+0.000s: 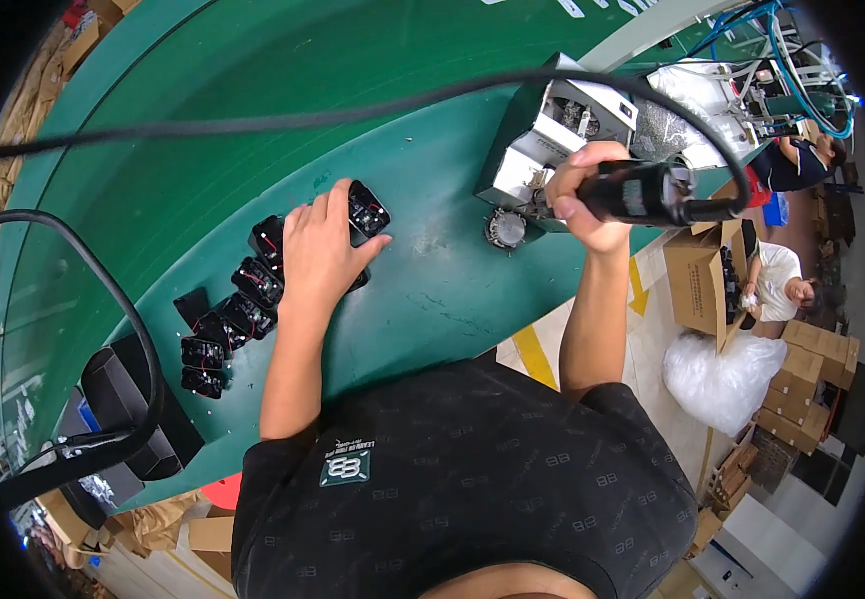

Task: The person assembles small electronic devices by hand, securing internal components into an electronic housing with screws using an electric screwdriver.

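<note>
My right hand (pixel 597 195) is wrapped round a black corded electric screwdriver (pixel 637 193), held in the air at the screw feeder (pixel 584 120), a white and black box. The driver's tip is hard to make out against the feeder. My left hand (pixel 323 245) lies on the green table, its fingers and thumb bracketing a small black plastic housing (pixel 369 210) with circuitry inside. Another dark part (pixel 360 281) is half hidden beside that hand's wrist. Several similar open housings (pixel 257 284) lie in a loose row to the left.
A round metal container (pixel 505 230) stands by the feeder. The thick driver cable (pixel 403 118) arches across the view. An open black box (pixel 133 404) sits at the table's left end. Beyond the table's right edge, a person (pixel 780 285) is beside a carton (pixel 697 280) and plastic bags (pixel 722 374).
</note>
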